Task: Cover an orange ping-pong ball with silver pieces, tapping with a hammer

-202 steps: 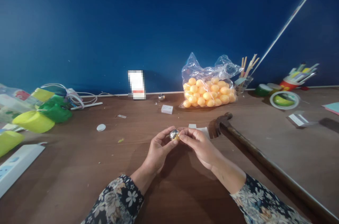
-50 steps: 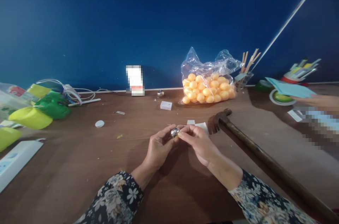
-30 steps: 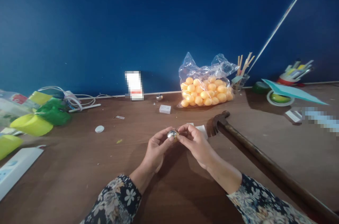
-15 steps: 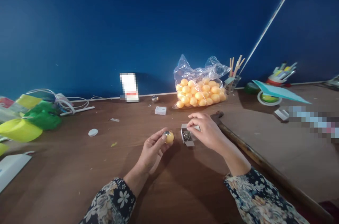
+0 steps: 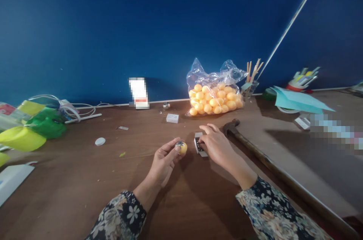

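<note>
Brown table (image 5: 68, 172), blue wall (image 5: 159, 24) far, your left hand (image 5: 162, 162) clamped on yellow ball (image 5: 183, 149), right hand (image 5: 218, 147) at white box (image 5: 203, 154), grip obscured, cannot tell.

Left sleeve (image 5: 120, 215) and right sleeve (image 5: 273, 209) show pale and peach flowers on near-black cloth; left hand (image 5: 163, 162), right hand (image 5: 217, 148) bare.

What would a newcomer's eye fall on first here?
Probably the clear bag of orange balls, bright before the blue wall at the back of the table. Nearer the middle, the left hand has a yellow ball, silvery on top, in its grip, while the right hand reaches into a small open box. A hammer lies to the right.
</note>
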`<state>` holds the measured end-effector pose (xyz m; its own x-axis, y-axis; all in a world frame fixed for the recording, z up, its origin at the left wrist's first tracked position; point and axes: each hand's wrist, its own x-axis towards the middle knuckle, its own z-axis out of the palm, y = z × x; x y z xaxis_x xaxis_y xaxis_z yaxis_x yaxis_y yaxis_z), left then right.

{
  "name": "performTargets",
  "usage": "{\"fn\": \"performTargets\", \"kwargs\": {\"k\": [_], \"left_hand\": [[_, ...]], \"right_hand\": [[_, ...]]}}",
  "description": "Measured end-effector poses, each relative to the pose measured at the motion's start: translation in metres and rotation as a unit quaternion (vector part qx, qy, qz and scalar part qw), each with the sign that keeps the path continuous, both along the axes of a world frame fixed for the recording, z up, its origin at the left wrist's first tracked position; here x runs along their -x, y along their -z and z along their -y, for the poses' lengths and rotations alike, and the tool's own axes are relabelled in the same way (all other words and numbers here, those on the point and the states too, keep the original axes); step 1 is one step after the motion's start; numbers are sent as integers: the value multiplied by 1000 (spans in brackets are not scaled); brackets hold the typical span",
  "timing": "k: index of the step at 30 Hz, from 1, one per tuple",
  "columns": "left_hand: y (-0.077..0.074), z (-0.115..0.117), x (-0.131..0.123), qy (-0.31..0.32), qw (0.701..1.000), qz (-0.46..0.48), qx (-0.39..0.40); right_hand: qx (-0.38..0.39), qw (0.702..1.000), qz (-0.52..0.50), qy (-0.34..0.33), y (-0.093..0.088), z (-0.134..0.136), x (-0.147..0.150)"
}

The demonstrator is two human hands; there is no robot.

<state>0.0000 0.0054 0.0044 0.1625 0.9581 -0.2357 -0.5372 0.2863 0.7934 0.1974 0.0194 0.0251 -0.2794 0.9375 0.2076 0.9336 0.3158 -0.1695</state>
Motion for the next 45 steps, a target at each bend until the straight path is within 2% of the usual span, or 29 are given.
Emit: {"fn": "performTargets", "kwargs": {"k": [4,9,15,19,21,25,32,34,40,45], "left_hand": [[2,0,1,9,1000,8,-13],[4,0,3,24,999,24,-14],[-1,1,3,17,999,51,2],[-3,2,4,26,998,63,2],[-3,2,5,33,997,74,1],[-1,1,7,40,995,87,-22],[0,1,9,51,997,60,-13],[0,1,9,44,997,61,-2],[1,-1,7,14,998,51,18],[2,-1,7,13,998,55,12]], "right_hand": [[-11,1000,-7,3,3,-1,1],[-94,993,-65,8,5,-4,1],[-100,982,-130,92,-1,1,9],[-92,975,-199,43,-7,5,11],[-47,956,-289,7,-8,6,13],[57,878,-475,-31,-11,10,19],[200,753,-626,-33,-9,16,30],[214,739,-637,-32,-8,18,33],[204,738,-643,-27,-8,23,43],[211,716,-665,-6,-4,25,48]]}}
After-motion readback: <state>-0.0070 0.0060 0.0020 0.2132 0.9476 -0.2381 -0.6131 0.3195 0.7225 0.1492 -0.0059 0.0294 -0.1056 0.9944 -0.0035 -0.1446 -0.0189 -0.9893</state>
